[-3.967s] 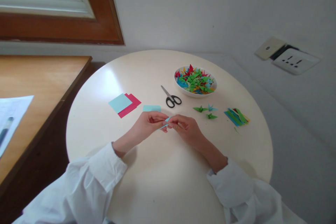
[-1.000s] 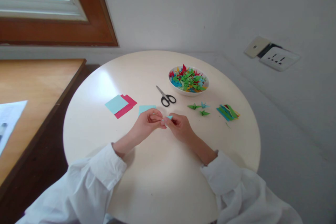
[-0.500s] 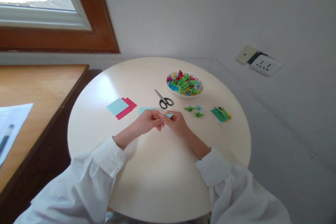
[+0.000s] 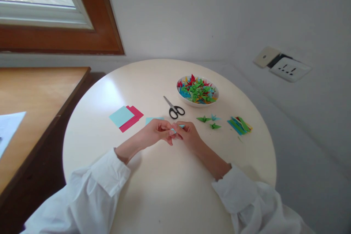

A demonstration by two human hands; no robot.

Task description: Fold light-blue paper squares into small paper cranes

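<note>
Between my two hands is a small light-blue piece of folded paper (image 4: 173, 130), mostly covered by fingers. My left hand (image 4: 157, 130) pinches its left side, and my right hand (image 4: 188, 134) grips its right side. The fingertips of both hands nearly meet over the table. Just behind my left hand lies a light-blue paper sheet (image 4: 153, 119), partly hidden by it. Black-handled scissors (image 4: 174, 109) rest beyond my hands, blades pointing away to the left. To the right of my right hand sit green paper cranes (image 4: 203, 119) and a light-blue paper crane (image 4: 215, 117).
A white bowl (image 4: 189, 102) full of colourful paper cranes stands at the back of the round table (image 4: 170, 197). Light-blue square paper (image 4: 121, 116) overlaps pink paper (image 4: 135, 114) on the left. Coloured paper strips (image 4: 240, 125) lie right. A wooden desk (image 4: 41, 95) stands left.
The blue paper has turned slightly in my fingers, and my left thumb now lies on it. The view has shifted a little, so the tabletop things appear slightly lower and larger.
</note>
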